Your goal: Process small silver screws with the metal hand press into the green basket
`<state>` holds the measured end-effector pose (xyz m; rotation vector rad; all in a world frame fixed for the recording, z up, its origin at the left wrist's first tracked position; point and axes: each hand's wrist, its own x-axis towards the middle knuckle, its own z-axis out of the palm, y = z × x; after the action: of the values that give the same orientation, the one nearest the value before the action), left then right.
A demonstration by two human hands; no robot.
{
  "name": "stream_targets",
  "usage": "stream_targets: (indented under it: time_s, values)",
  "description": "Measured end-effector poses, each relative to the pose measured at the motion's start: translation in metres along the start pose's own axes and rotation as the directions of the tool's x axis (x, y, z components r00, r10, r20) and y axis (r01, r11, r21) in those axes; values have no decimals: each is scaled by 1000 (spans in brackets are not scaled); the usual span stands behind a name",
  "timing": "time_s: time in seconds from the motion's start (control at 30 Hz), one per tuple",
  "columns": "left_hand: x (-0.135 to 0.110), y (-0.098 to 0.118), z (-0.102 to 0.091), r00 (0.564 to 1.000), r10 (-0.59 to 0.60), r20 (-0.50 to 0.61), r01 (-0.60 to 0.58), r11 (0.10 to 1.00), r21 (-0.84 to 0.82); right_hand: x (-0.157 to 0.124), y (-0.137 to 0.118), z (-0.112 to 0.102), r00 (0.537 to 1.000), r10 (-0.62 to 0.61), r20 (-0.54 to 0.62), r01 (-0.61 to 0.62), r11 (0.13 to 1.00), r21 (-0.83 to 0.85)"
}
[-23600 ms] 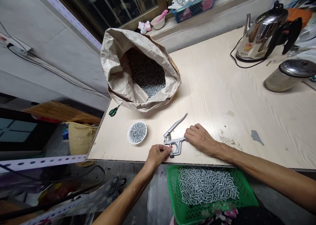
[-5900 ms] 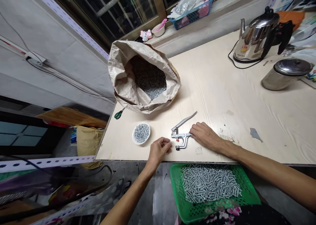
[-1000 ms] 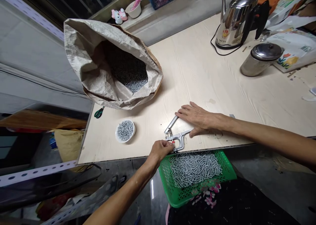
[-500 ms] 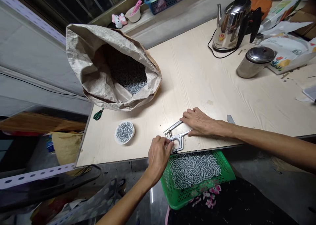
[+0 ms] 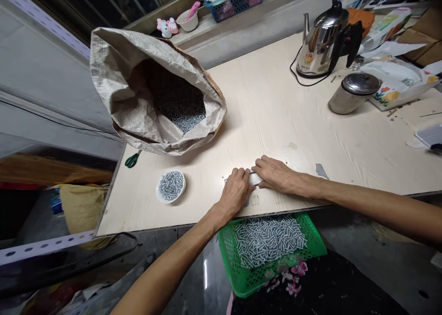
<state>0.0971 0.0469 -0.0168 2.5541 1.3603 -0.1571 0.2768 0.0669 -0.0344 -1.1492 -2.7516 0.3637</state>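
Observation:
At the table's front edge, both hands are on a silver plier-like hand tool [image 5: 254,178], mostly covered by my fingers. My left hand [image 5: 235,193] is closed over its left end, with the fingers curled on top. Around the handle end on the right, my right hand [image 5: 274,176] is gripping. A short bare stretch of metal shows between the two hands. Just below the edge sits a green basket [image 5: 228,255] full of small silver screw-like pieces [image 5: 271,239]. To the left stands a white bowl [image 5: 183,191] of similar pieces.
A large open woven sack [image 5: 131,117] with more metal pieces stands at the back left. Green-handled scissors [image 5: 132,160] lie near the left edge. A steel kettle [image 5: 319,48] and a lidded metal canister [image 5: 352,94] stand at the back right beside packages.
My left hand has moved up and right, from the tool's lower tip onto its body. The tool's two arms, spread before, now appear close together. My right hand keeps its hold.

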Motion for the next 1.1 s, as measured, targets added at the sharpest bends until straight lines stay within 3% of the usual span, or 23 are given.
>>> stream_targets:
  time_s: [0.23, 0.33, 0.43, 0.5, 0.63, 0.87, 1.1]
  values:
    - [5, -4, 2, 994, -101, -39, 97, 991, -88, 11, 1, 8, 998, 52, 44, -54, 998, 43]
    - [-4, -11, 0, 978, -147, -151, 122, 979, -166, 7, -1, 0, 999, 10, -32, -9, 1000, 9]
    - [-27, -20, -4, 904, -280, -322, 193, 942, -276, 0, -7, -1, 989, -52, -137, 52, 999, -4]
    - [-45, -26, -7, 843, -413, -344, 299, 892, -338, -4, -11, 4, 987, -67, -148, 68, 998, 2]
    - [-66, -32, -5, 798, -579, -167, 494, 787, -369, -3, -18, 23, 989, -31, -143, 32, 999, 9]
    - [-54, -25, 1, 740, -654, 157, 639, 613, -465, 0, -20, 37, 982, -54, -181, 71, 994, 86]
    - [-39, -25, -3, 723, -621, 303, 688, 605, -401, -1, -20, 41, 985, -45, -168, 57, 996, 65]
